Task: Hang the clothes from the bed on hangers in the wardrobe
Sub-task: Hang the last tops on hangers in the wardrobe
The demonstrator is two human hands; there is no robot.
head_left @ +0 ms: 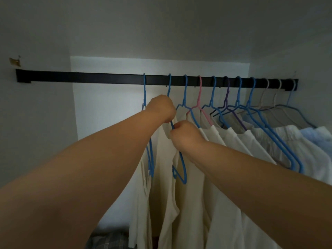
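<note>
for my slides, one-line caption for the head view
Both hands, left hand and right hand, grip a cream garment on a blue hanger hooked on the black rail.

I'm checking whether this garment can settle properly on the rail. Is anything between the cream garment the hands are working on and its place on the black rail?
Nothing visible blocks it. The blue hanger already hooks over the black rail, and both the left hand and right hand grip the cream garment at its collar. Neighbouring hangers hang close on either side.
</note>
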